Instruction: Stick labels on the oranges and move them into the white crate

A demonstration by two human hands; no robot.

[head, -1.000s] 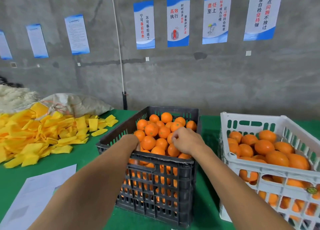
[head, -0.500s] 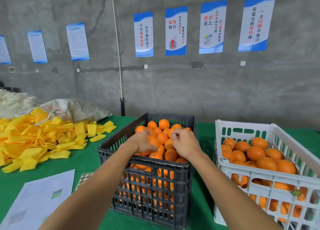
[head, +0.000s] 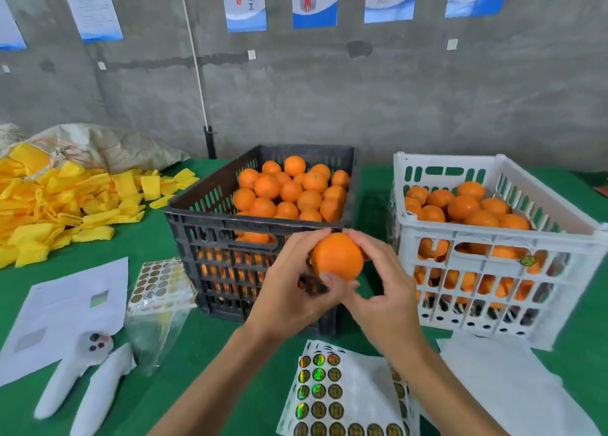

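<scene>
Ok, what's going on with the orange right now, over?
Left hand and right hand both cupping one orange, in front of the black crate. No label visible on it. White crate to the right, path open.

Not much to report on the person's own body here — just two forearms and two hands in the head view, nothing else of them visible. Both forearms are bare as far down as the bottom edge, so no sleeves or cuffs show. The left hand (head: 289,291) has no glove, ring, or wristband on it, and the right hand (head: 381,291) is the same — no watch, no bracelet. Fingernails look short and plain where they show. No tape or markings either.
</scene>
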